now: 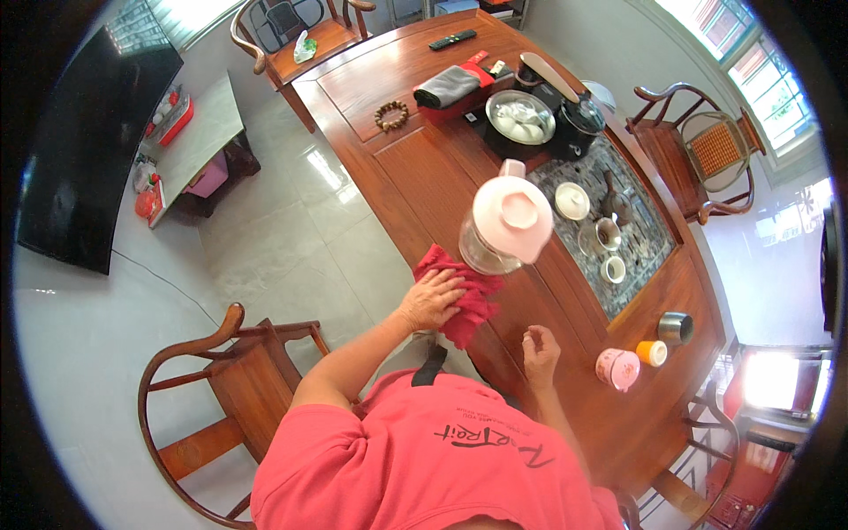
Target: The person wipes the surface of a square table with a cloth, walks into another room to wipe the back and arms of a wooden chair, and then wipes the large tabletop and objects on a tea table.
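My left hand (432, 299) lies palm down on a crumpled red cloth (472, 306) at the near edge of the wooden table (424, 179). Its fingers spread over the cloth and press it to the tabletop. Just beyond the cloth stands a clear pitcher (487, 255) with a pink lid and a pink handle, close to the cloth's far edge. My right hand (541, 354) hovers at or just above the tabletop, right of the cloth. Its fingers curl loosely and I see nothing in it.
Teaware, including a lidded bowl (572, 201) and a teapot (617, 202), sits on an inset stone tray (629, 291). A pink canister (617, 370), an orange cup (652, 354) and a metal cup (676, 328) stand at right. Farther off are a bowl (520, 117) and a bead bracelet (391, 116).
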`<state>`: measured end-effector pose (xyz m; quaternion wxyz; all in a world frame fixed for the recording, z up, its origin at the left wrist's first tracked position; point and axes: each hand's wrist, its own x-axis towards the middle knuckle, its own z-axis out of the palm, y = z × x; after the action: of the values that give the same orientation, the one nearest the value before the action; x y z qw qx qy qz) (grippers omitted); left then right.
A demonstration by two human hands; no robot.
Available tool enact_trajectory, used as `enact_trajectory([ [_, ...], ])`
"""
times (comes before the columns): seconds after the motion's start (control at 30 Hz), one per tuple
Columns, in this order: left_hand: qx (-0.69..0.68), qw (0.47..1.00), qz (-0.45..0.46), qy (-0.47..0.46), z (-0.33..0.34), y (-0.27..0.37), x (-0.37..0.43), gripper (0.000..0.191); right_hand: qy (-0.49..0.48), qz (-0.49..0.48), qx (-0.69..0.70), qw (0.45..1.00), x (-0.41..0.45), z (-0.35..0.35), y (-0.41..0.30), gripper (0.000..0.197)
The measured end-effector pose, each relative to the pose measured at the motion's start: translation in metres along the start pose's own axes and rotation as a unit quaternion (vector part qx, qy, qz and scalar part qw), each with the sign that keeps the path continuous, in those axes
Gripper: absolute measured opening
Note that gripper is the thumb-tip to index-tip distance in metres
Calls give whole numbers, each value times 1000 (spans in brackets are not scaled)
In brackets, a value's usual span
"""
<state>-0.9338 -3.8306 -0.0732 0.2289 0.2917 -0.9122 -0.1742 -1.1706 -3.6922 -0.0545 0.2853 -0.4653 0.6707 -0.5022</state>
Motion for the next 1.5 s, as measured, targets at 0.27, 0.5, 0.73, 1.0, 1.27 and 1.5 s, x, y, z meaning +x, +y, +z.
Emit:
enact_trajectory([
  [0.27,81,983,-166,-12,-41,-126,44,44,61,77,30,995,33,37,-12,12],
  [0.5,122,945,-297,-61,-24,-146,117,54,117,69,79,988,113,21,-57,14],
  [0.73,124,974,-185,-41,-8,-99,90,52,-72,31,140,987,239,36,-87,39],
  [1.0,123,969,-208,-51,-18,-82,51,49,-361,111,272,885,298,84,-94,39],
  [1.27,126,970,-204,-50,-18,-82,51,50,-338,33,220,915,296,74,-75,34],
  [1.5,133,965,-215,-61,-15,-82,52,51,-228,63,169,957,243,-7,-50,33],
])
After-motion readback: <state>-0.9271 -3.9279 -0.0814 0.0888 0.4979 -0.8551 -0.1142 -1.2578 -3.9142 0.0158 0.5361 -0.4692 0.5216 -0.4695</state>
